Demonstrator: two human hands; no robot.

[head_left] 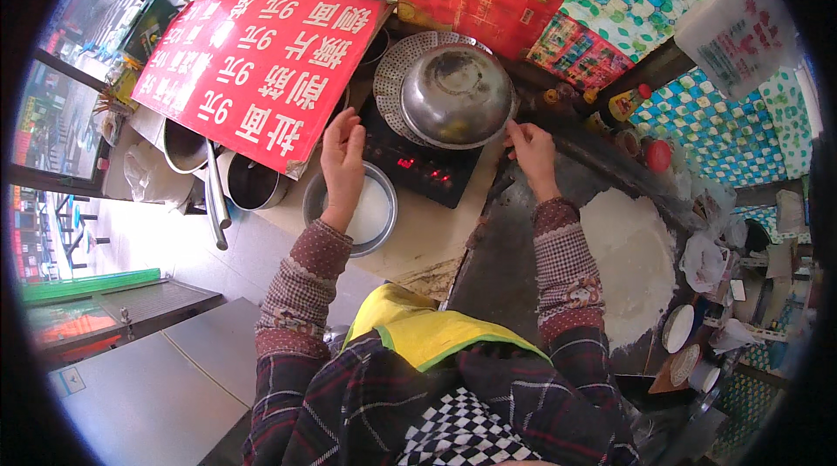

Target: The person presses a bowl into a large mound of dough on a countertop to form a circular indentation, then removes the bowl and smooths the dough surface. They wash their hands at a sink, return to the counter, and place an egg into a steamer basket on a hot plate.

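A dented metal bowl (459,93) lies upside down over a perforated steamer plate (394,82) on a black induction cooker (427,171) with lit red figures. At the bowl's right rim, my right hand (534,155) has its fingers bent and pinched on the edge. My left hand (343,171) holds nothing; its fingers point up and the thumb is apart. Beneath that hand stands a metal basin (389,220) with something smooth and white inside, partly covered by my wrist. What is under the upturned bowl stays hidden.
A large red sign (261,74) leans at the back left above pots (253,180) with long handles. White flour (628,265) spreads over the dark worktop on the right. Bottles (626,104), bags (704,261) and dishes (678,328) line the right side.
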